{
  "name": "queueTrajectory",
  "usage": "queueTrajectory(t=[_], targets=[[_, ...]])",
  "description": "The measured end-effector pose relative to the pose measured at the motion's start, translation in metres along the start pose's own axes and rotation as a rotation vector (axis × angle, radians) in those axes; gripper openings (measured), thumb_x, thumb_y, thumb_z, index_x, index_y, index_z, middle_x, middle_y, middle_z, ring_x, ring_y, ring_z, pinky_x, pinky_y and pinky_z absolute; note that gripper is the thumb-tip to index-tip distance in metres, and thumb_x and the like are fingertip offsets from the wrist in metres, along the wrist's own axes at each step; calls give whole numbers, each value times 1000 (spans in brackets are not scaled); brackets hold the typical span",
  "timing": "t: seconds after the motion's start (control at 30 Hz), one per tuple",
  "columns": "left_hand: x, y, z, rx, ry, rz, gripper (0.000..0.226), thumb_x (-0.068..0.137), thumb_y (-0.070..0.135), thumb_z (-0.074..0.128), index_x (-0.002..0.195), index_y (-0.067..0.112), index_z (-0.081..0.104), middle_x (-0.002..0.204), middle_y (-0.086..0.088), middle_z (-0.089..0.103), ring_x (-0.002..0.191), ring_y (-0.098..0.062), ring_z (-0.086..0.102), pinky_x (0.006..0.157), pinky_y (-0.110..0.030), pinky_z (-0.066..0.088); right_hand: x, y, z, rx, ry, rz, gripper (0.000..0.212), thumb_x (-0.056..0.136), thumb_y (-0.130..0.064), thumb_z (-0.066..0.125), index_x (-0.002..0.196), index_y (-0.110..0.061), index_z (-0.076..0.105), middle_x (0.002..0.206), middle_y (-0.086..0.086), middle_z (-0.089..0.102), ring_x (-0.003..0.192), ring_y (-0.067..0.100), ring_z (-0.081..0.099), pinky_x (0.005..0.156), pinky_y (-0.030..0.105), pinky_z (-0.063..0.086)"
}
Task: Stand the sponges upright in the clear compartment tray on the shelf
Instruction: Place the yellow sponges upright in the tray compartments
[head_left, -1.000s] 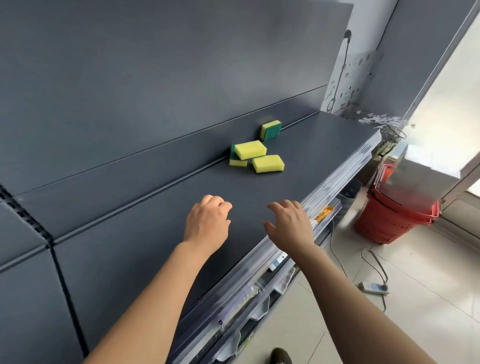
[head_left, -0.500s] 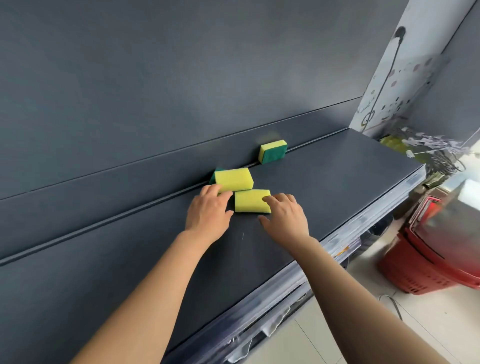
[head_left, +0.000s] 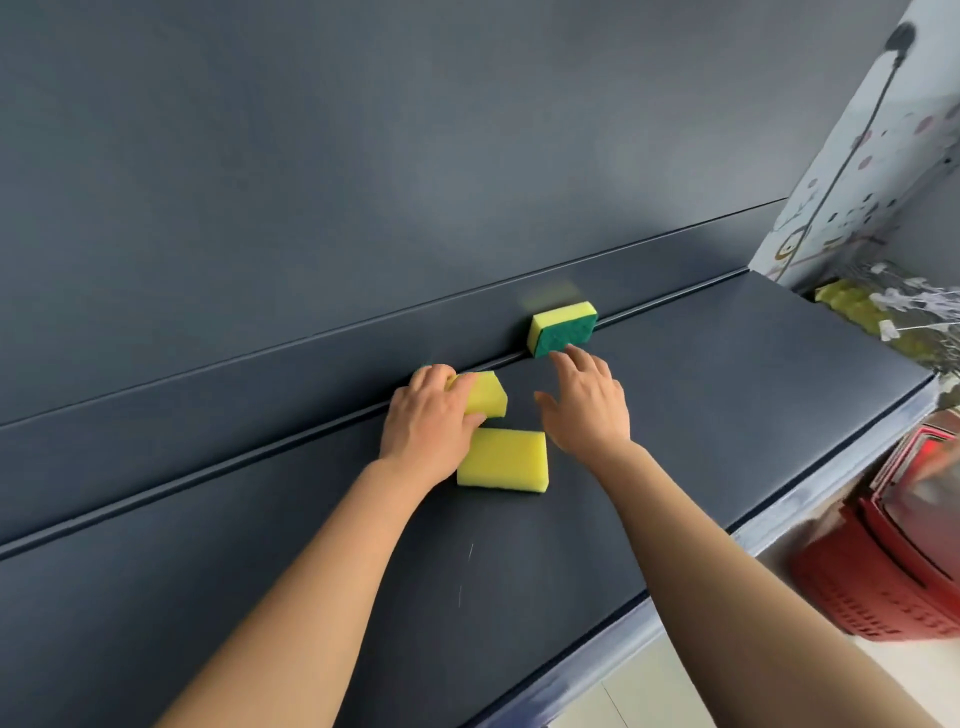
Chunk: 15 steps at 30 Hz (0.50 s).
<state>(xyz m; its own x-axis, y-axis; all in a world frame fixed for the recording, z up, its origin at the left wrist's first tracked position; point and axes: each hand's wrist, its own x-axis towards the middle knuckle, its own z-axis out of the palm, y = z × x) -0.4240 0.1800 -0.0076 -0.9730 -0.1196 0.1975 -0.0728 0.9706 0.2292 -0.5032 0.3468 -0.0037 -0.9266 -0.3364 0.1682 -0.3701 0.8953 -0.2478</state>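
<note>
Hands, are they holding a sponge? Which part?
The left hand grips a yellow sponge by its left end; the right hand is open, holding nothing.

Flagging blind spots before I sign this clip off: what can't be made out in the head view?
- Clear compartment tray: outside the head view.
- Rear yellow sponge: left hand covers most of it.
- Red baskets: motion-blurred, cut by the right edge.
- Whether right hand touches upright sponge: overlap hides it.
</note>
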Motion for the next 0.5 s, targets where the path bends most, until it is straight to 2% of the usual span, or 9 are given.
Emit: queueTrajectory(t=[0.2,0.27,0.33,0.4,0.5], targets=[[3,9,3,-32,-54,-140,44,85,44,59,121,25,43,123,1,47,115,-21,41,88,-36,34,53,15,8,-32,-72,-105,62,91,-24,54,144,-16,23,157,4,13,145,22,8,111,40,22],[5,12,3,-16,-52,-171,43,85,45,58,120,26,43,122,2,48,114,-21,41,87,-36,34,64,20,10,-47,-101,-141,68,90,-20,55,146,-16,18,157,3,13,145,21,8,113,38,19],[7,16,3,-7,-58,-200,43,85,46,57,120,27,43,121,2,48,114,-21,41,87,-36,34,70,24,11,-77,-102,-164,74,86,-16,57,147,-15,16,153,5,21,142,24,15,110,37,22],[7,18,4,-7,-63,-223,42,84,46,58,119,28,42,121,3,48,114,-21,41,87,-37,34,74,25,10,-186,-65,-165,73,81,-16,60,143,-14,21,140,7,34,130,28,29,102,37,30],[5,21,3,-27,-72,-274,42,83,45,59,117,28,42,119,3,47,114,-21,40,88,-37,34,78,23,3,-336,-60,-217,43,77,-16,61,120,-15,51,121,9,43,113,29,37,90,35,32]])
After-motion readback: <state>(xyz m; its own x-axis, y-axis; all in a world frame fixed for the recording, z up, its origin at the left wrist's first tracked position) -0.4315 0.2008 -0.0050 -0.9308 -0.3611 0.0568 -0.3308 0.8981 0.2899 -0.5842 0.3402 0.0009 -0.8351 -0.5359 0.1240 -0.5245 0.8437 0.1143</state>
